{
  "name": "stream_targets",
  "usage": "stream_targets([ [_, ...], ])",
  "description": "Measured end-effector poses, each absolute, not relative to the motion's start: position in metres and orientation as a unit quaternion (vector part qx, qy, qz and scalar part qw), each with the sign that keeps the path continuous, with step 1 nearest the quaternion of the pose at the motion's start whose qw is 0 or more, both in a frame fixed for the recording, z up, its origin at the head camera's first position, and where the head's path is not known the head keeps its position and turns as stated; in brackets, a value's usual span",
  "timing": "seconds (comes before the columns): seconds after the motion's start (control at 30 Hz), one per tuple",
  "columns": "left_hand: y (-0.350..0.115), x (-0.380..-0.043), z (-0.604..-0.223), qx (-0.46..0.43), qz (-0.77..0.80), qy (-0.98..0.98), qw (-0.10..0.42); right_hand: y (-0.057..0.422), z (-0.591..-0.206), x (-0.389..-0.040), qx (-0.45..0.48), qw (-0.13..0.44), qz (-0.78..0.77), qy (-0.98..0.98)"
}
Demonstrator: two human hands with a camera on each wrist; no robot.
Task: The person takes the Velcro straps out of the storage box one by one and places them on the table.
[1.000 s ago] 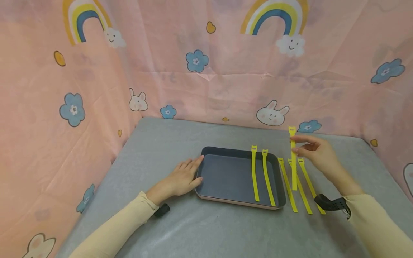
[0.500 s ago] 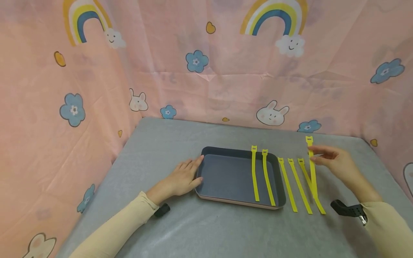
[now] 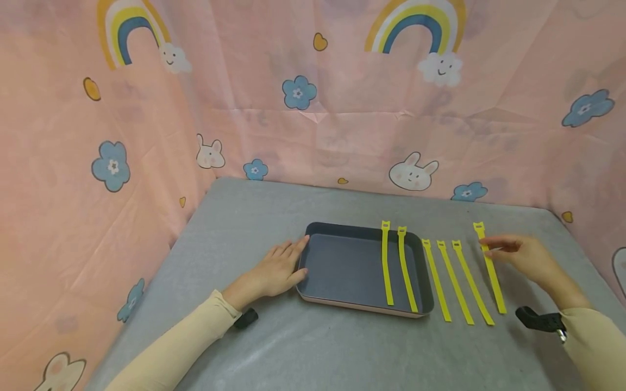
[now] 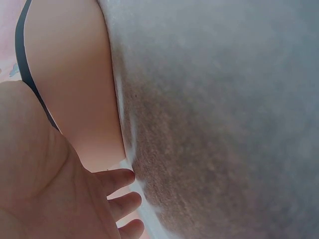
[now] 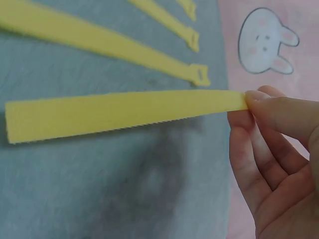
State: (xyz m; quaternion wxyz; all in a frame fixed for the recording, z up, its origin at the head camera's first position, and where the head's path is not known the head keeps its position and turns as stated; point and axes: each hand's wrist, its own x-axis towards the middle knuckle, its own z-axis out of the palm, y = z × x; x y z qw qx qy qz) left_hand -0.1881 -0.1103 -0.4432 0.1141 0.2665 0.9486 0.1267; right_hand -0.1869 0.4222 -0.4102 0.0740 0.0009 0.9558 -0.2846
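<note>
Between thumb and fingers, my right hand (image 3: pixel 525 260) pinches a yellow hook-and-loop cable tie (image 3: pixel 493 277) near its slotted head. In the right wrist view the tie's free end (image 5: pixel 60 119) stands off the grey surface, with a shadow below. Left of it, a yellow cable tie (image 3: pixel 473 285) and two more lie side by side on the table. Two others, one a yellow cable tie (image 3: pixel 386 266), lie across the dark rectangular baking tray (image 3: pixel 342 271). My left hand (image 3: pixel 274 271) rests with fingers extended at the tray's left edge; its palm (image 4: pixel 45 189) shows in the left wrist view.
A grey cloth (image 3: pixel 274 347) covers the table. Pink patterned curtain (image 3: pixel 313 141) rises at the back and both sides. Black straps sit at both wrists, one a wrist strap (image 3: pixel 540 321) on the right.
My right hand has carried its cable tie to the right and lower, past the row of three on the table. The left hand and the tray have stayed put.
</note>
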Motion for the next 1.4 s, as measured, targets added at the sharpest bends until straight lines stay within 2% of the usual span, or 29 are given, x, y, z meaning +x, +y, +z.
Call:
stream_targets([
  [0.33,-0.11,-0.188,-0.441,0.268,0.128,0.947,0.12,0.425,-0.423,-0.188,-0.007,0.094,-0.238,0.967],
  [1.0,-0.11,-0.187,-0.441,0.265,0.126,0.949,0.119,0.418,-0.438,-0.191,-0.025,0.091,-0.251,0.963],
  [1.4,-0.109,-0.187,-0.44,0.258,0.127,0.95,0.124,0.418,-0.44,-0.191,-0.039,0.109,-0.241,0.964],
])
